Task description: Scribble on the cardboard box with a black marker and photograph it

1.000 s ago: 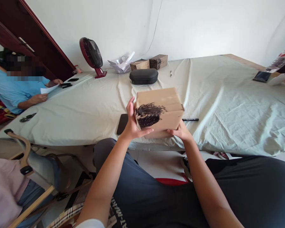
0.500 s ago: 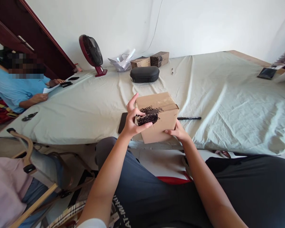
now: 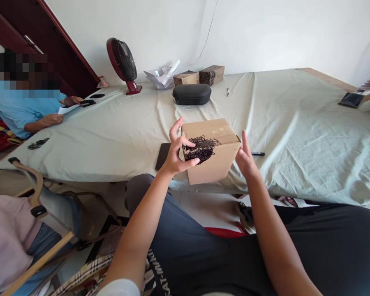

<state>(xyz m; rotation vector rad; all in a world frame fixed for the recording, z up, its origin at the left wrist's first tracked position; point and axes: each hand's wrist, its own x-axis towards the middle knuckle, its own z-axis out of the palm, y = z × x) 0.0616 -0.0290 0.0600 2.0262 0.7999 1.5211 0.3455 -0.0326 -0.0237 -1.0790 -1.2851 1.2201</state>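
Note:
A brown cardboard box (image 3: 217, 164) is held tilted over the table's near edge, with dark scribbled marks on its left corner. My left hand (image 3: 177, 154) grips that marked corner, thumb on the front and fingers on the top and side. At the box's right side is my right hand (image 3: 246, 158), its fingers extended upright and not wrapped round the box. A black pen (image 3: 258, 154) lies on the cloth just right of this hand. Partly behind my left hand lies a flat dark object (image 3: 162, 156).
On the cloth-covered table (image 3: 274, 123) stand a black case (image 3: 191, 94), two cardboard boxes (image 3: 212, 75), a plastic basket (image 3: 162, 80) and a red fan (image 3: 123, 61). A person in blue (image 3: 15, 111) sits at the left, holding paper. A chair (image 3: 54, 209) is at the lower left.
My right hand has released the box's lower right part and moved up and right, its fingers now extended. The box, still in my left hand, appears slightly further right as the view has shifted.

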